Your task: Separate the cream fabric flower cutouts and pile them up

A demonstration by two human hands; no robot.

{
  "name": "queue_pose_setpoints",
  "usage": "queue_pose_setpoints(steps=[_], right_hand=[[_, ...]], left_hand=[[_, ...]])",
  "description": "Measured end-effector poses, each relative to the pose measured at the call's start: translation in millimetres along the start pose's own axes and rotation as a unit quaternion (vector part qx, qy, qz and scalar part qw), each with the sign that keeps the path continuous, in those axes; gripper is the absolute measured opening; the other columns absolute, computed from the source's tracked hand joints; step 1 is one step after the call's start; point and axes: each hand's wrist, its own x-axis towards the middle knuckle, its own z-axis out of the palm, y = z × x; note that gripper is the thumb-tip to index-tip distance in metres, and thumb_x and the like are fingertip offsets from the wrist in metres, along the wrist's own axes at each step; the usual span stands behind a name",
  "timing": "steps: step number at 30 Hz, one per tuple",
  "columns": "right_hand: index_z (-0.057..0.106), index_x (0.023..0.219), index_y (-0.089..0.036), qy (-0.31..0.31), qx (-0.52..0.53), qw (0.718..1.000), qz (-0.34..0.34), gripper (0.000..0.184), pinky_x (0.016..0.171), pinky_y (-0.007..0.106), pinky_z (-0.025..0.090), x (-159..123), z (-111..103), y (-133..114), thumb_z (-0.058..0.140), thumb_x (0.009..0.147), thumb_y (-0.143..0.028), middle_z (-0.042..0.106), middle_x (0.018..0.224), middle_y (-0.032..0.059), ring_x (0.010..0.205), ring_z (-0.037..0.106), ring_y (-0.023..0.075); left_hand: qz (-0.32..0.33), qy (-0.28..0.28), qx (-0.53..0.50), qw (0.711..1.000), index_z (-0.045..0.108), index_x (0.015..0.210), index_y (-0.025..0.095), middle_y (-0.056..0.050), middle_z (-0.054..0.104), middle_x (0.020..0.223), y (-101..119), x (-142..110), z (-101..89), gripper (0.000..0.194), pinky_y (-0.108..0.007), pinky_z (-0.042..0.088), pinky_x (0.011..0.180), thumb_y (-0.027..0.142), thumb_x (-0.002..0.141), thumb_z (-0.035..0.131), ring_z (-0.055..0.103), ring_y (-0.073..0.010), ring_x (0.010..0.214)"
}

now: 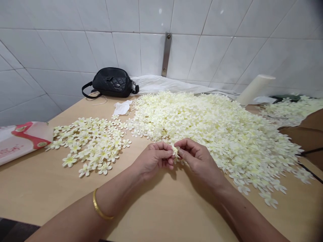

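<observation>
Between my two hands is a small cream artificial flower [175,151], pinched from both sides just above the table. My left hand [155,158] is closed, with thumb and forefinger on the flower's left side. From the right, my right hand [198,158] grips its edge between thumb and forefinger. Fingers cover part of the flower. Right behind my hands rises a large heap of loose flowers [202,114], pale yellow at their centres. Off to the left lies a smaller pile of similar flowers [93,143], fuller in shape.
A black bag [112,82] stands at the back left near a crumpled tissue [122,107]. A white and red plastic bag [25,141] lies at the left edge. A whitish roll [254,89] leans at the back right, and a brown item [308,137] sits at the right.
</observation>
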Motion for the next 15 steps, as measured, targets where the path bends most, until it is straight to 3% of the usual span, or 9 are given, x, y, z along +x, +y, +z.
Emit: queue_pose_setpoints(steps=[5, 11, 15], right_hand=[[0.052, 0.088, -0.019, 0.022, -0.050, 0.998, -0.025, 0.012, 0.053, 0.023, 0.040, -1.5, 3.8, 4.8, 0.046, 0.082, -0.028, 0.053, 0.067, -0.0010, 0.059, 0.050, 0.0117], [0.053, 0.086, -0.019, 0.093, -0.133, 0.984, -0.070, 0.011, 0.051, 0.023, 0.038, -1.0, 3.3, 0.7, 0.045, 0.081, -0.024, 0.055, 0.068, 0.0002, 0.058, 0.049, 0.0125], [0.054, 0.083, -0.019, 0.094, -0.191, 0.968, -0.135, 0.012, 0.058, 0.024, 0.040, -2.6, 6.2, -1.3, 0.043, 0.082, -0.019, 0.057, 0.071, 0.0011, 0.063, 0.052, 0.0136]], left_hand=[[-0.020, -0.040, -0.043, 0.998, 0.056, 0.067, 0.010, -0.001, 0.054, 0.055, 1.7, -0.4, 0.0, 0.007, -0.018, 0.042, 0.047, 0.010, 0.064, 0.063, 0.049, -0.0060, 0.046], [0.007, 0.023, -0.003, 1.000, 0.056, 0.072, 0.012, -0.001, 0.057, 0.059, 1.0, 0.2, 0.3, 0.015, -0.022, 0.044, 0.050, 0.017, 0.064, 0.067, 0.051, -0.0079, 0.048], [0.011, 0.005, 0.012, 1.000, 0.059, 0.075, 0.011, -0.002, 0.056, 0.057, -1.7, 1.4, -2.2, 0.020, -0.023, 0.044, 0.050, 0.028, 0.067, 0.065, 0.051, -0.0090, 0.048]])
